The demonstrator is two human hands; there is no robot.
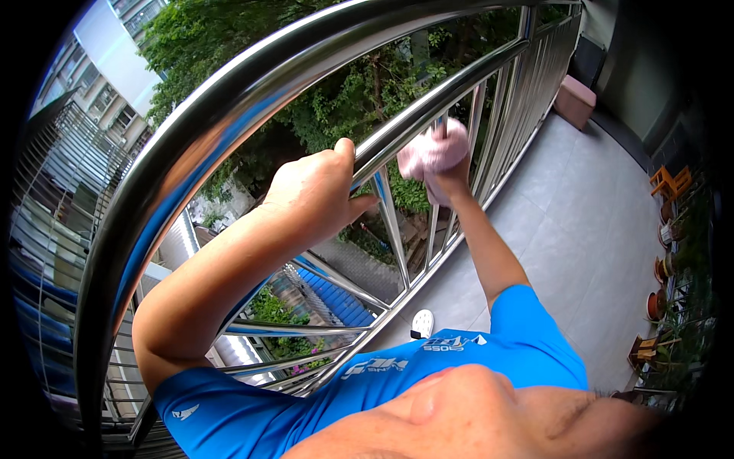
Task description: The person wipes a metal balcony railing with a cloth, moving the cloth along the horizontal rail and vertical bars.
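A pink cloth (433, 152) is bunched in my right hand (450, 172), wrapped around an upright metal bar of the balcony railing, just below the lower horizontal rail. My left hand (315, 186) grips the lower horizontal rail (436, 97) of polished metal, thumb beneath it and the other fingers hidden on the far side. My left arm reaches over the railing's thick top rail or close beside it; which one I cannot tell. The cloth and right hand are slightly blurred.
Grey floor tiles (550, 224) lie inside the railing. A pink stool or box (575, 100) stands at the far end. Potted plants (656, 304) and a small orange wooden stool (671, 182) line the right side. Trees (355, 94) and buildings are outside.
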